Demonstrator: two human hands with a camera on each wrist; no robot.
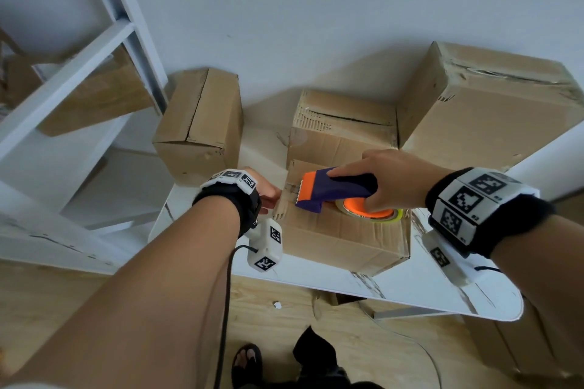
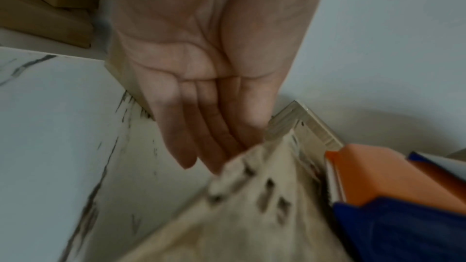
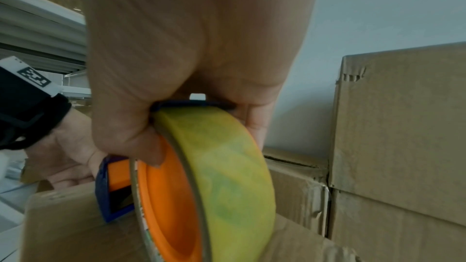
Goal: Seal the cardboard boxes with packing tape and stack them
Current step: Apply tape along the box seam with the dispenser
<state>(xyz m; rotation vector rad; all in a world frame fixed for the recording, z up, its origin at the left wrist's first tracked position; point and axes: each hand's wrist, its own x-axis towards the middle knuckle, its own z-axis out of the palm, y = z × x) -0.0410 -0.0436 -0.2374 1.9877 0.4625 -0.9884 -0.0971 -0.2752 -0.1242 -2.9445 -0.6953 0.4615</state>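
A cardboard box (image 1: 341, 240) lies on the white table (image 1: 410, 287) in front of me. My right hand (image 1: 392, 180) grips a blue and orange tape dispenser (image 1: 335, 191) with a yellowish tape roll (image 3: 227, 166), held down on the box's top near its left end. At the box's left edge my left hand (image 1: 271, 196) has straight fingers (image 2: 191, 136) lying against the box's side (image 2: 227, 226). A short end of clear tape (image 2: 302, 125) sticks up beside the thumb, just ahead of the dispenser's orange nose (image 2: 365, 170).
Behind the box stand three more cardboard boxes: a small one at the left (image 1: 199, 126), a middle one (image 1: 341, 126), a large one at the right (image 1: 486, 104). A white shelf frame (image 1: 63, 88) rises at the left. My sandalled foot (image 1: 246, 363) stands on the wooden floor.
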